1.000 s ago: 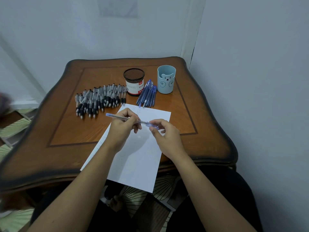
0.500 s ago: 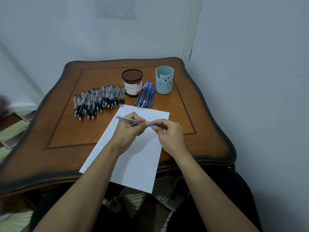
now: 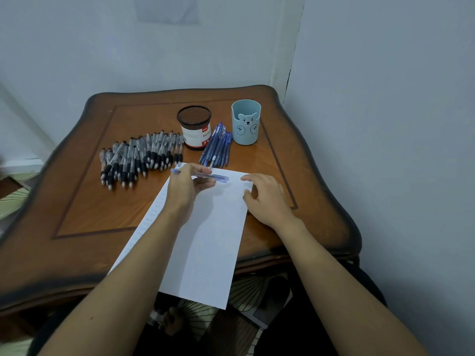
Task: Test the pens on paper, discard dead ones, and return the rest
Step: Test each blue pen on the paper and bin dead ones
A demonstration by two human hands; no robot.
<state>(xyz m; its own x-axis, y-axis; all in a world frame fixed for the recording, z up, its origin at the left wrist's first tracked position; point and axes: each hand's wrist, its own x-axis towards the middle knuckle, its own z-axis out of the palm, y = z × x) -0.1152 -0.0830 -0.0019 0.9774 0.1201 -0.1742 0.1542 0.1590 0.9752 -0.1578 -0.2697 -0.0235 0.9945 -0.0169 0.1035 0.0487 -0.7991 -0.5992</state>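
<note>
Because the pen is a slim, hard plastic stick, it looks light and stiff. Its smooth barrel could slip between the fingers or roll if set down carelessly, though an ordinary pinch should not bend or break it. It hangs nearly level just above the top of the paper, held around its middle by the curled fingers and thumb of the left hand, with both ends sticking out. I cannot tell which end carries the tip. For writing, the best hold would be low on the barrel near the tip, between thumb and two fingers, since a mid-barrel grip gives little control over the stroke. The right hand holds nothing: its fingers are relaxed and loosely spread at the paper's right edge, where it could steady the thin sheet, which overhangs the near edge of the surface and would slide easily. Small scribbles run down the paper's left margin. Beyond the sheet, a few blue pens lie between a mesh cup and a bear cup. A larger spread of black pens lies to the left of the mesh cup.
</note>
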